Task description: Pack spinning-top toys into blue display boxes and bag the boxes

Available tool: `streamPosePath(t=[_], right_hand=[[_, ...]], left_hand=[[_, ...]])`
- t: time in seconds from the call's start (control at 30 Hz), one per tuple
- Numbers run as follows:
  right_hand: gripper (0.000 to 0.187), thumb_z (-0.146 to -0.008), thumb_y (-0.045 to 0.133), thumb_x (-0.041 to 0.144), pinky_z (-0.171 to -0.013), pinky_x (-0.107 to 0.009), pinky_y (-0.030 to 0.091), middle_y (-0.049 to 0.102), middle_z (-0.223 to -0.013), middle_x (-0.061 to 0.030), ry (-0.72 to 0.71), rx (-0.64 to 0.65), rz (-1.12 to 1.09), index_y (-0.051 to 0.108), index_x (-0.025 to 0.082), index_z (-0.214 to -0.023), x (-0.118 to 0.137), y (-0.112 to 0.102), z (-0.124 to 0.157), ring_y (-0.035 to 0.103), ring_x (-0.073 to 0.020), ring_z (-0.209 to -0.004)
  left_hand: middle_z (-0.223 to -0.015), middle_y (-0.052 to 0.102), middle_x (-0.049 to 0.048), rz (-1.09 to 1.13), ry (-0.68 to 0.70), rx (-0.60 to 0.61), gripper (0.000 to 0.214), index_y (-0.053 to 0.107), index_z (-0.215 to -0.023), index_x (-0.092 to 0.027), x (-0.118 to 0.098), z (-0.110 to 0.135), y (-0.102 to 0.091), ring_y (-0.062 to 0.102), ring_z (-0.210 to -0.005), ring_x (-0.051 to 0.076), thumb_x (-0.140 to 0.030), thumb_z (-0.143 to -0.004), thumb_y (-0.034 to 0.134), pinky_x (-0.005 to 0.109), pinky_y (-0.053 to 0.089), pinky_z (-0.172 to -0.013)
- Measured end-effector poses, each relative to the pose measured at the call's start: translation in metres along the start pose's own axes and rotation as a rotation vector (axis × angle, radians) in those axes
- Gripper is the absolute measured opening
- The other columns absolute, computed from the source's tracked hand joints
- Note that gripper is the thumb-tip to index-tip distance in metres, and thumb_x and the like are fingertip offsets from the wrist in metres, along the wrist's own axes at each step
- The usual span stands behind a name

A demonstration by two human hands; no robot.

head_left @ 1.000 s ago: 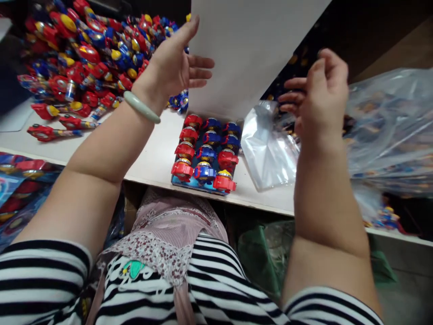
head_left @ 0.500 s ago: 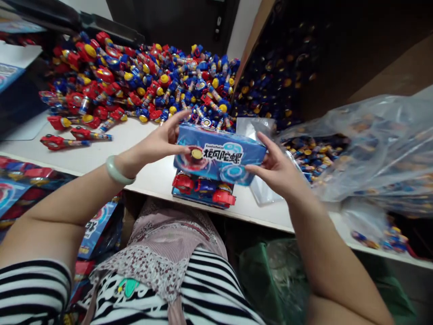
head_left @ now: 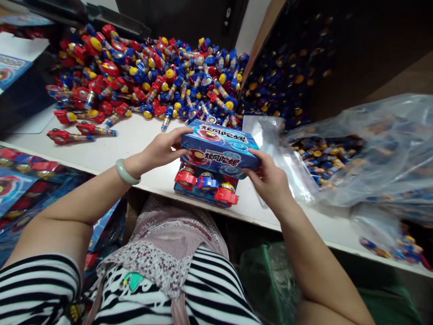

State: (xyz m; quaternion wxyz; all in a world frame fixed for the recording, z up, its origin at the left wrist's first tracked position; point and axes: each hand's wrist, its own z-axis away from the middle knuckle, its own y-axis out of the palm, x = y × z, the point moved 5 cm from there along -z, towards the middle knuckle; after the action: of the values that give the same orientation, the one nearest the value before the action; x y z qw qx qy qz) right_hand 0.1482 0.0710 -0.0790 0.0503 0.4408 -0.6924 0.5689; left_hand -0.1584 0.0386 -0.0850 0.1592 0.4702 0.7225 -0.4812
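Note:
Between my two hands is a blue printed cardboard box [head_left: 216, 155] with white-and-black lettering and a spinning-top picture. My left hand [head_left: 169, 146] grips its left end, thumb on the front face and fingers on top. The right end is pinched by my right hand [head_left: 269, 176], thumb in front. Just below and in front of the box, red and blue toy spinning-top launchers [head_left: 207, 182] stand in a row in a second blue box [head_left: 194, 195] on the white table. The rear of that lower box is hidden behind the one I hold.
A big heap of red, blue and yellow toys [head_left: 149, 76] covers the table's back. Clear plastic bags [head_left: 365, 149] with small toys lie at the right, beside a large cardboard carton [head_left: 372, 81]. Packed boxes [head_left: 20, 189] sit below left; a green bag [head_left: 260, 280] is under the table.
The held box has tilted, so its top face now shows along with the front. Both hands keep hold of its ends. The view has shifted slightly.

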Motion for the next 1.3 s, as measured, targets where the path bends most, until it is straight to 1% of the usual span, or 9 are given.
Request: streamPosePath(t=[0.2,0.37,0.5,0.67,0.83,0.93,1.1,1.2,1.3], right_hand=[[0.058,-0.089,0.062,0.027,-0.059,-0.034,0.058,0.076,-0.093,-0.0025,-0.032,0.126,0.154,0.047,0.031,-0.144,0.002,0.003,0.003,0.072,-0.0218,-0.066],[0.059,-0.092,0.058,0.029,-0.059,-0.037,0.057,0.077,-0.094,-0.0049,-0.015,0.079,0.305,0.044,0.031,-0.149,-0.007,0.008,0.01,0.074,-0.0277,-0.072],[0.064,-0.091,0.057,0.022,-0.061,-0.036,0.058,0.077,-0.097,-0.0052,-0.046,0.198,0.251,0.041,0.03,-0.152,-0.021,0.03,0.023,0.074,-0.0268,-0.078],[0.049,-0.096,0.049,0.019,-0.067,-0.035,0.058,0.073,-0.095,-0.0076,-0.142,0.009,0.326,0.053,0.026,-0.144,-0.035,0.053,0.044,0.071,-0.0248,-0.084],[0.048,-0.097,0.046,0.019,-0.066,-0.031,0.056,0.068,-0.092,-0.0053,-0.125,-0.107,0.192,0.051,0.028,-0.145,-0.04,0.061,0.054,0.067,-0.0192,-0.077],[0.057,-0.096,0.053,0.024,-0.07,-0.03,0.058,0.068,-0.11,-0.0065,-0.035,-0.006,-0.03,0.042,0.034,-0.151,-0.049,0.053,0.064,0.069,-0.018,-0.088],[0.069,-0.092,0.06,0.041,-0.078,-0.038,0.061,0.066,-0.125,-0.0128,0.243,-0.037,-0.181,0.032,0.029,-0.154,-0.083,0.046,0.106,0.07,-0.0226,-0.102],[0.063,-0.082,0.068,0.049,-0.089,-0.049,0.058,0.071,-0.117,-0.0167,0.269,0.135,-0.078,0.057,0.018,-0.136,-0.086,0.077,0.119,0.069,-0.0308,-0.106],[0.045,-0.082,0.065,0.048,-0.091,-0.051,0.057,0.074,-0.11,-0.0172,0.231,0.172,0.0,0.07,0.016,-0.113,-0.078,0.105,0.116,0.069,-0.0333,-0.103]], left_hand=[[-0.082,0.067,0.0007,-0.072,0.008,0.06,0.054,0.052,-0.137,-0.018,0.004,0.002,0.003,0.063,-0.065,0.01,-0.024,-0.086,0.068,0.019,0.053,-0.061],[-0.086,0.069,0.0026,-0.23,0.043,-0.027,0.053,0.051,-0.136,-0.02,0.009,0.01,0.006,0.066,-0.068,0.013,-0.025,-0.085,0.068,0.022,0.053,-0.064],[-0.077,0.068,0.0007,-0.182,-0.007,0.103,0.044,0.055,-0.131,-0.021,0.022,0.02,0.018,0.064,-0.062,0.012,-0.031,-0.09,0.065,0.021,0.05,-0.057],[-0.078,0.071,0.004,-0.362,0.106,-0.014,0.034,0.068,-0.121,-0.023,0.043,0.038,0.032,0.064,-0.067,0.015,-0.038,-0.092,0.065,0.026,0.05,-0.061],[-0.06,0.06,-0.002,-0.114,0.064,-0.07,0.037,0.07,-0.121,-0.022,0.059,0.047,0.038,0.045,-0.047,0.009,-0.042,-0.09,0.067,0.023,0.039,-0.049],[-0.062,0.059,-0.003,0.159,-0.052,-0.004,0.04,0.067,-0.126,-0.023,0.065,0.034,0.021,0.047,-0.049,0.008,-0.04,-0.089,0.067,0.021,0.041,-0.049],[-0.074,0.066,0.0005,0.466,-0.364,-0.343,0.045,0.059,-0.132,-0.02,0.113,-0.022,-0.012,0.062,-0.066,0.011,-0.038,-0.091,0.062,0.023,0.05,-0.065],[-0.103,0.073,0.0081,0.66,-0.556,-0.313,0.033,0.066,-0.116,-0.016,0.143,-0.062,0.02,0.067,-0.091,0.015,-0.038,-0.092,0.06,0.028,0.051,-0.083],[-0.103,0.075,0.0118,0.894,-0.724,-0.241,0.041,0.07,-0.106,-0.012,0.151,-0.085,0.069,0.068,-0.102,0.022,-0.049,-0.096,0.054,0.036,0.049,-0.096]])
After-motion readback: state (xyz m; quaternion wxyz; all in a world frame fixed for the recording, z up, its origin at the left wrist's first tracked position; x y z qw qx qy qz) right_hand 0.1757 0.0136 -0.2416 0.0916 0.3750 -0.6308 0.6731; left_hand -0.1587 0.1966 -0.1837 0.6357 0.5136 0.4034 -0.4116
